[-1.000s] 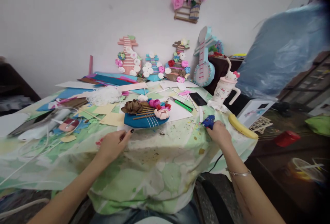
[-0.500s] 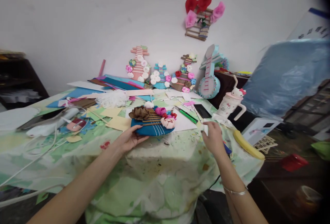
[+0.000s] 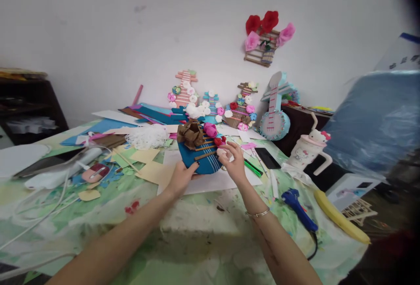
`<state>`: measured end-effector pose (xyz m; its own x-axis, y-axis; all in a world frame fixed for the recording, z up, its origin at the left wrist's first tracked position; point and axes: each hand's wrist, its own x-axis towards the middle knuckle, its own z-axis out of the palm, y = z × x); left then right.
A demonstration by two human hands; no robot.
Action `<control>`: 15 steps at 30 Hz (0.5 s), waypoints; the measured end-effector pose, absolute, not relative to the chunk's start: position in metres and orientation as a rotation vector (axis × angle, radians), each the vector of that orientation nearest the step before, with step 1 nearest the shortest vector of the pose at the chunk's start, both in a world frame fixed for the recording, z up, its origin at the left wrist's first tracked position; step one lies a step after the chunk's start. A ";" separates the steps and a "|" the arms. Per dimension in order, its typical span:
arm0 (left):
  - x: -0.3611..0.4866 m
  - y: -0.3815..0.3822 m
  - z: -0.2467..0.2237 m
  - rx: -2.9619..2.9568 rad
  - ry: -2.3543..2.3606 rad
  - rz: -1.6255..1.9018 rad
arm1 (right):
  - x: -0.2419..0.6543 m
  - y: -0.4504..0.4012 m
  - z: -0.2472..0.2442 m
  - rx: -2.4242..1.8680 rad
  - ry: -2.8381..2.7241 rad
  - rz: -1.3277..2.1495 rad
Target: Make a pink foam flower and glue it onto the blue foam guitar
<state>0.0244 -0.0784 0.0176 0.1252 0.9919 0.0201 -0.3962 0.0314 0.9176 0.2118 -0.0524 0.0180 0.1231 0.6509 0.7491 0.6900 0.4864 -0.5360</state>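
Observation:
A small blue cardboard lute [image 3: 204, 161] is tilted up over the table, with white strings, brown strips and crumpled paper flowers on it. My left hand [image 3: 181, 176] grips its lower left edge, the thumb in front. At the lute's right side, my right hand [image 3: 233, 158] has its fingers closed around a pale pink paper flower [image 3: 223, 153], which they partly cover. Beside that flower are red ones [image 3: 220, 141] and a magenta one [image 3: 210, 130]. A large brown paper flower [image 3: 191, 134] sits at the upper left.
A blue glue gun [image 3: 300, 210] and a banana [image 3: 341, 217] lie at right, near a white cup [image 3: 305, 151]. A green cutter [image 3: 253, 168] and a phone [image 3: 267, 158] lie behind my right hand. Paper scraps and a power strip [image 3: 64, 169] occupy the left.
My left hand has raised and tilted the lute more upright. My right hand has moved left from beside the phone to the lute's pale pink flower. The view has shifted, showing the glue gun fully.

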 end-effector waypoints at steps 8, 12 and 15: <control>0.020 -0.080 -0.020 1.251 1.052 1.330 | 0.204 -0.049 -0.007 -1.219 -1.570 -0.078; 0.017 -0.087 -0.015 1.385 1.143 1.298 | 0.202 -0.049 -0.006 -1.227 -1.558 -0.048; 0.016 -0.092 -0.010 1.469 1.197 1.301 | 0.202 -0.049 -0.007 -1.187 -1.514 0.015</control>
<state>0.0160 -0.0916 -0.0098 0.0152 0.9769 0.2133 0.1318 -0.2134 0.9680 0.2023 -0.0486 -0.0070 0.1661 0.6607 0.7321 0.6461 0.4879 -0.5869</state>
